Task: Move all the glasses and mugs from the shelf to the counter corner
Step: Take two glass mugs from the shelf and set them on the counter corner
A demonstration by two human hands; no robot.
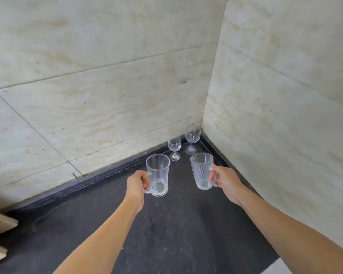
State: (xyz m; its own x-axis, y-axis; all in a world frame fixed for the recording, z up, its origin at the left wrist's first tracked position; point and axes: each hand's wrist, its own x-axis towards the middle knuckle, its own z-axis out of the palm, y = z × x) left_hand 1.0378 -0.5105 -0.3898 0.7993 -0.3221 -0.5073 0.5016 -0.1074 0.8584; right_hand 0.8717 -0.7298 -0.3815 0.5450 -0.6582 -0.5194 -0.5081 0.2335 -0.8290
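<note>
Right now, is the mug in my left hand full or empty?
Empty. The clear mug, gripped by its handle in the left hand, shows its bare base, no liquid.

back wall (107,66) and side wall (285,95): pale beige marbled tile, thin grout lines, meeting in a corner at right. dark speckled counter (166,234) below, black strip (87,181) along the wall foot. light wooden edge (0,224) far left. soft, even light.

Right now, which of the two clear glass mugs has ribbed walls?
The ribbed clear glass mug held by the right hand; the left hand holds a smooth mug.
</note>
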